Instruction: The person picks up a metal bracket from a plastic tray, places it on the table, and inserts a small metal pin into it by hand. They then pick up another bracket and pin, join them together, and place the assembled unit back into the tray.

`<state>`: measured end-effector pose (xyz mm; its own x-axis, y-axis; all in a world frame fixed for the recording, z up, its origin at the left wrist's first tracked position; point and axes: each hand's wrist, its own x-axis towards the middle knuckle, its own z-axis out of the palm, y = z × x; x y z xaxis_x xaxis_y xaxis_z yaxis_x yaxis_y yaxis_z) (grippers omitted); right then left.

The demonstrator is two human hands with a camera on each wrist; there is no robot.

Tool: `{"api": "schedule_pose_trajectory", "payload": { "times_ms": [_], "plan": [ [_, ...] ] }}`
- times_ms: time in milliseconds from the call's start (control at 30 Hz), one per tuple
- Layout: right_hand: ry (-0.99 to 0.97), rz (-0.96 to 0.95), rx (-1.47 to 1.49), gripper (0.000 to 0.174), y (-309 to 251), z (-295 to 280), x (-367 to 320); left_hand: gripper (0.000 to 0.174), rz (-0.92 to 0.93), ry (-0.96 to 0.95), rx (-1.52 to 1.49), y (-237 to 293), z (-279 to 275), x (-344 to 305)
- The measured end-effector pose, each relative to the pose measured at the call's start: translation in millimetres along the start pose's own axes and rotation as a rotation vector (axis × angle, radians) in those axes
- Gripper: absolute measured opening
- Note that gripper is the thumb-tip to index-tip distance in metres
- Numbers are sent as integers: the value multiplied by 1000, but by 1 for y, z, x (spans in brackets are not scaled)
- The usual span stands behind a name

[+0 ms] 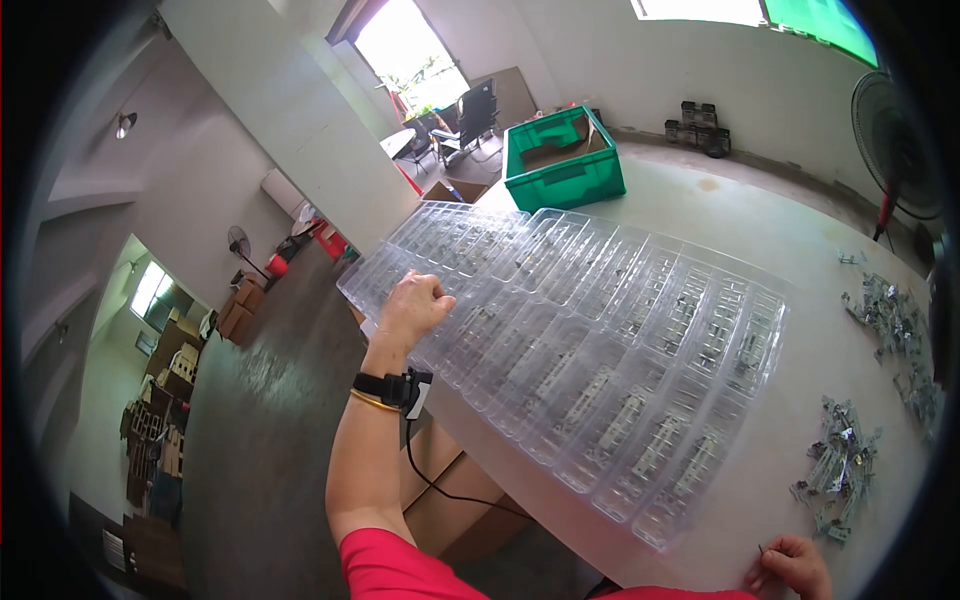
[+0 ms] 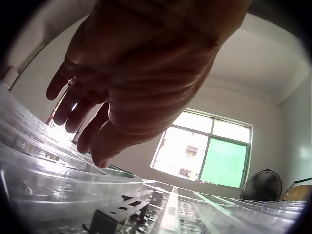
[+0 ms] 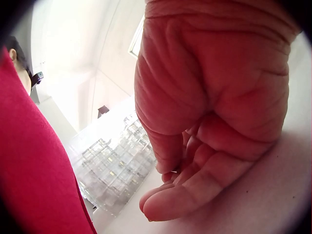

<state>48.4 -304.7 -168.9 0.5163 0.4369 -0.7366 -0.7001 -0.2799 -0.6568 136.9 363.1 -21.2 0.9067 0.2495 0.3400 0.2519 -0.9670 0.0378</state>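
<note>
Clear plastic trays (image 1: 600,340) with long compartments hold small metal parts (image 1: 655,445). Over their left part is the left hand (image 1: 415,305), its fingers bent downward. In the left wrist view that hand (image 2: 131,83) hangs above the clear tray walls (image 2: 63,190) with nothing visible in its fingers; a metal bracket (image 2: 105,222) lies below. Low at the table's near edge, the right hand (image 1: 795,568) pinches a thin dark piece between thumb and finger. The right wrist view shows this hand (image 3: 209,112) curled by the white surface; its fingertips are partly hidden.
Two piles of metal parts lie on the right of the table, one nearer (image 1: 840,465) and one farther (image 1: 890,320). A green crate (image 1: 565,180) stands behind the trays. Cardboard boxes (image 1: 450,500) are below the table's left edge; a fan (image 1: 885,140) stands at far right.
</note>
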Motion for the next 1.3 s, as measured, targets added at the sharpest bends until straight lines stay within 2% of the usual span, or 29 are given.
{"api": "schedule_pose_trajectory", "payload": {
  "times_ms": [33, 100, 300, 367, 733, 800, 967, 1100, 1167, 1300],
  "plan": [
    [5, 11, 1, 16, -2, 2, -1, 29, 3, 1, 0, 3, 1, 0],
    [16, 20, 10, 16, -2, 3, -3, 24, -20, -124, -133, 10, 3, 1],
    [10, 9, 6, 14, 0, 2, -4, 19, -44, -134, -145, 15, 8, 3],
    [-21, -108, 55, 14, 12, -6, -1, 19, -49, -146, -142, 18, 6, 4],
    [-5, -143, 1, 17, 11, -3, -3, 22, 7, -142, -138, 15, 6, 8],
    [-3, -142, 1, 17, 11, -4, -4, 21, -83, -185, -169, 19, 1, 7],
    [-78, -119, -7, 17, 11, -6, -3, 23, -102, -158, -203, 18, -2, 3],
    [-62, -139, -36, 17, 14, -6, -1, 25, -150, -134, -185, 24, -9, -4],
    [-108, -184, -49, 18, 17, -8, 2, 26, -132, -109, -187, 26, -14, -10],
    [-52, -157, -51, 17, 17, -3, -4, 23, -39, -9, -184, 50, -26, -30]
  ]
}}
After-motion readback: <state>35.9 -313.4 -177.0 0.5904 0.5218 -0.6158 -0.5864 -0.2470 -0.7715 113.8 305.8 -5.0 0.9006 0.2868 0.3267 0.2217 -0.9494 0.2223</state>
